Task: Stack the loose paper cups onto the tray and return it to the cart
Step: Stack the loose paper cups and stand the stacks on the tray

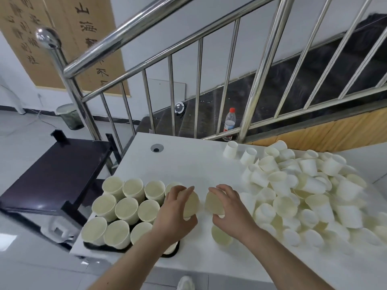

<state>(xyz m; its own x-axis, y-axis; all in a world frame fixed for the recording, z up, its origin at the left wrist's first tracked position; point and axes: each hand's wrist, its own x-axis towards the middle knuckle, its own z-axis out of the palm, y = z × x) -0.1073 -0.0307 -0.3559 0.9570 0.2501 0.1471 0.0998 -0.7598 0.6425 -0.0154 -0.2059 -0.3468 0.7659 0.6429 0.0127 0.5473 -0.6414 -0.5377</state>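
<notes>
My left hand (176, 208) and right hand (227, 206) each clamp a paper cup. The tray (109, 246) at eight o'clock holds about a dozen stacks; a heap of loose cups (303, 191) remains at three o'clock on the tabletop (188, 160). I judge we're barely started, cart (56, 174) return far off.

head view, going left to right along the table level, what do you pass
black cart → tray of upright cups → left hand gripping a cup → right hand gripping a cup → pile of loose cups
</notes>
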